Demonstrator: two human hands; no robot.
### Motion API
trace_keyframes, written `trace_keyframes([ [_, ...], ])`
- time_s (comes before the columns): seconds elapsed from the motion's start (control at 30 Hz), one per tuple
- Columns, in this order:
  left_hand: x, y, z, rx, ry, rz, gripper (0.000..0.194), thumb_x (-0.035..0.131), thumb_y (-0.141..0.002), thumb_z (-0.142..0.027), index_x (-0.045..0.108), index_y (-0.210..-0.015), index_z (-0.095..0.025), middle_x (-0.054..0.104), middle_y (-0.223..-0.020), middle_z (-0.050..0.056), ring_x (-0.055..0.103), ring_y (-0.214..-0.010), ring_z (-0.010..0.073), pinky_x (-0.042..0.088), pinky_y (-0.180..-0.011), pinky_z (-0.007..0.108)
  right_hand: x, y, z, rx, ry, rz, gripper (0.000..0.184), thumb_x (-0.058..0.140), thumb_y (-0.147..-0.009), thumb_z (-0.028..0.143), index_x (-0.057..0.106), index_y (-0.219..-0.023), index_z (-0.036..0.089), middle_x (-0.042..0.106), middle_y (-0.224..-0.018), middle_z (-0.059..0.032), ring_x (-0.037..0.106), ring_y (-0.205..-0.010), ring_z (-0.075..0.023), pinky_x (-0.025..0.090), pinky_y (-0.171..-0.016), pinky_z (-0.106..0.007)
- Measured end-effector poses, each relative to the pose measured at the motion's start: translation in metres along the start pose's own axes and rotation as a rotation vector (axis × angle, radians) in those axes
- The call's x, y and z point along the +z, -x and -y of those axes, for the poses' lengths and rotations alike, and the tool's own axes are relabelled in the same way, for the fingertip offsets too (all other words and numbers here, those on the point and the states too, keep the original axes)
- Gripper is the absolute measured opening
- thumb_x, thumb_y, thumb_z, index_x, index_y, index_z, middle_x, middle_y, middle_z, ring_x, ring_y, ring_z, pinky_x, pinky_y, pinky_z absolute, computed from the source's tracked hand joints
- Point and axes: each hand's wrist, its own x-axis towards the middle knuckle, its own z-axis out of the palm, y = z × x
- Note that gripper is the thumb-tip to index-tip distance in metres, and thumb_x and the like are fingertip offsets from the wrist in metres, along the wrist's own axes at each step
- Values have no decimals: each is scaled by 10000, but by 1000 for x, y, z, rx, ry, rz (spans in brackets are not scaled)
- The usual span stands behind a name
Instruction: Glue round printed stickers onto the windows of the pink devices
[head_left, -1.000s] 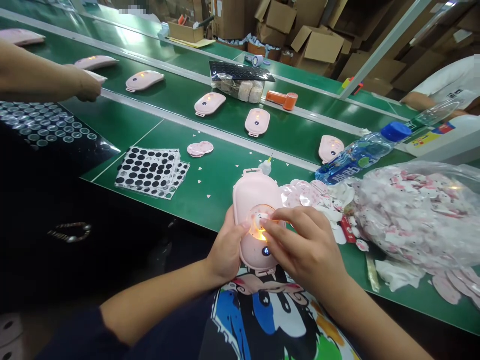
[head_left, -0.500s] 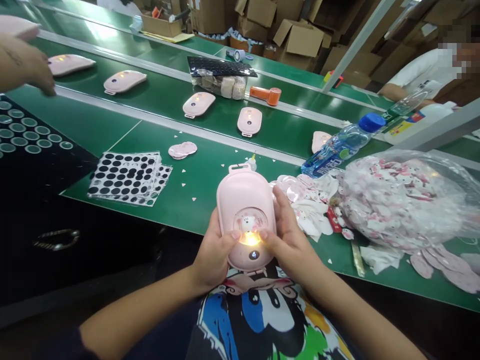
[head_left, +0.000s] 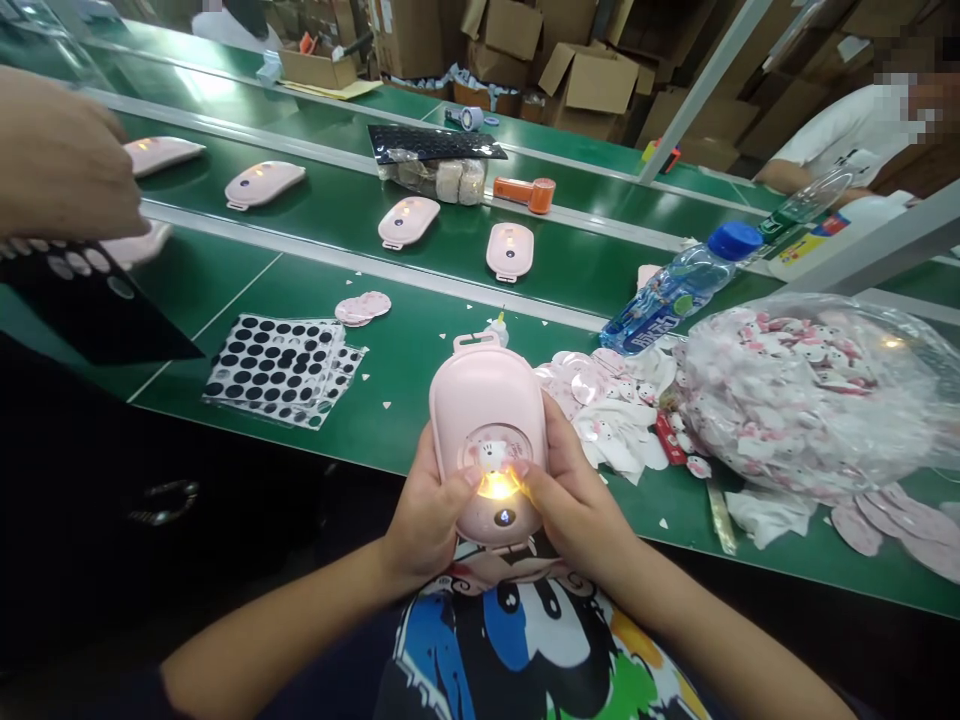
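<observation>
Between my two hands is a pale pink plastic device (head_left: 487,395) with rounded ends and a strap loop at its top. A round window in it shows a white cartoon sticker (head_left: 493,450); below that glow an orange light and a small lit display (head_left: 505,517). My left hand (head_left: 431,500) grips the left side, its thumb at the window's lower edge. My right hand (head_left: 574,485) wraps the right side, with its thumb near the light. The fingers behind the device are hidden.
Similar pink devices (head_left: 510,250) lie along the green conveyor. Sheets of black dots (head_left: 274,368) lie left, loose round stickers (head_left: 570,378) right. Beyond them are a blue-capped bottle (head_left: 679,285) and a clear bag of cartoon cutouts (head_left: 795,400). A co-worker's hand (head_left: 67,165) reaches in at left.
My right fingers have closed in along the device's side, and both thumbs stay by the window. At left, the co-worker's hand and dark sticker sheet have moved; another pink device now shows beneath the hand.
</observation>
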Motion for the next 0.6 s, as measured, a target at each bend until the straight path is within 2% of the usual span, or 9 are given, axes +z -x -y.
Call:
trace_keyframes([
  [0.23, -1, 0, 1, 26, -57, 9, 462, 792, -728, -280, 592, -1138, -214, 707, -1001, 59, 686, -867, 221, 579, -740, 311, 1, 2, 4, -55, 61, -43, 637, 455, -938, 236, 206, -1517, 329, 327, -1554, -59, 366, -1404, -256, 390, -1131, -499],
  [0.4, -2, -2, 2, -18, -73, 45, 424, 813, -718, -290, 611, -1075, -183, 717, -929, 57, 684, -795, 192, 574, -709, 285, 1, 6, 4, -89, 92, -46, 623, 426, -953, 240, 192, -1523, 333, 309, -1567, -49, 325, -1429, -251, 361, -1153, -493],
  [0.5, -1, -3, 2, -53, -61, 60, 403, 821, -712, -298, 623, -1037, -167, 726, -900, 66, 685, -768, 198, 572, -689, 290, 2, 6, 5, -86, 109, -46, 594, 419, -969, 263, 202, -1516, 343, 311, -1568, -45, 314, -1437, -252, 336, -1167, -500],
  [0.6, 4, -3, 1, -54, -37, 86, 418, 812, -718, -322, 627, -1061, -169, 733, -924, 82, 692, -791, 223, 567, -714, 321, 5, 4, 5, -123, 129, -29, 588, 398, -982, 296, 172, -1523, 345, 346, -1549, -70, 367, -1412, -270, 371, -1141, -521],
])
